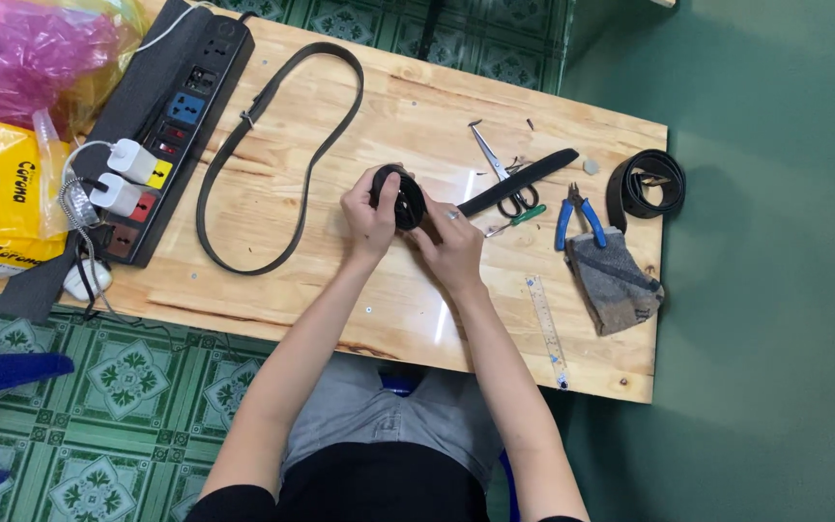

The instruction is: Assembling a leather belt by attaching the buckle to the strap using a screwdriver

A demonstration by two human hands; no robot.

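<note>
Over the middle of a wooden table point(408, 106), both hands hold a black belt point(408, 200) that is partly rolled into a coil. My left hand point(367, 217) wraps the coil's left side. My right hand point(453, 242) grips its right side, and the belt's free end point(524, 179) stretches away to the right across the table, passing by a pair of scissors point(504, 179).
A second black belt point(282, 145) lies in a long loop at left, next to a black power strip point(171, 126) with two white chargers. Right of my hands lie blue-handled pliers point(580, 217), a grey cloth point(616, 280), a coiled belt point(645, 184) and a clear ruler point(545, 329). Plastic bags point(12, 97) sit far left.
</note>
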